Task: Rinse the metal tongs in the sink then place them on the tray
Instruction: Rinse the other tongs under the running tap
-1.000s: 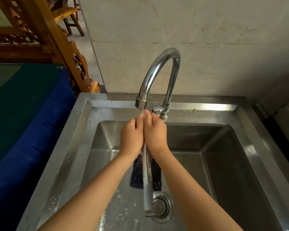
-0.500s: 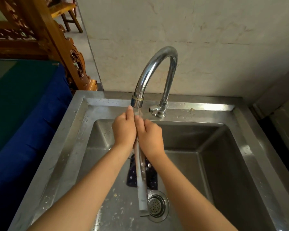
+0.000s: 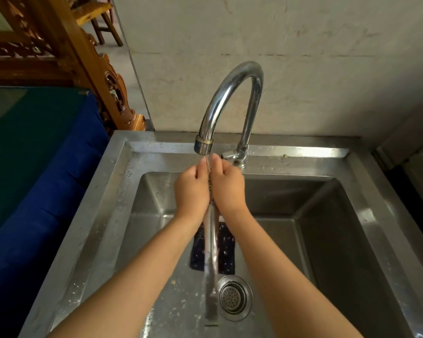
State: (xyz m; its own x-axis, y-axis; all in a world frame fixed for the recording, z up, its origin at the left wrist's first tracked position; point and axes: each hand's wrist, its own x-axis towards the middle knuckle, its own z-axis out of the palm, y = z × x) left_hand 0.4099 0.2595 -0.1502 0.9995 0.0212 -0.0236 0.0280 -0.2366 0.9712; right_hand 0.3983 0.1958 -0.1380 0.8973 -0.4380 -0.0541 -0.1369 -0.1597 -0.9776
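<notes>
Long shiny metal tongs clasped between left hand and right hand, fingers pinching upper end beneath curved chrome tap for rinsing over steel sink.

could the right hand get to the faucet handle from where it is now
Probably yes. The right hand sits just below and left of the faucet handle, with nothing between them. But it is pressed against the metal tongs together with the left hand, so it would have to let go first.

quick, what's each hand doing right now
Left hand: closed on the tongs, under the tap.
Right hand: closed on the tongs from the other side.
</notes>
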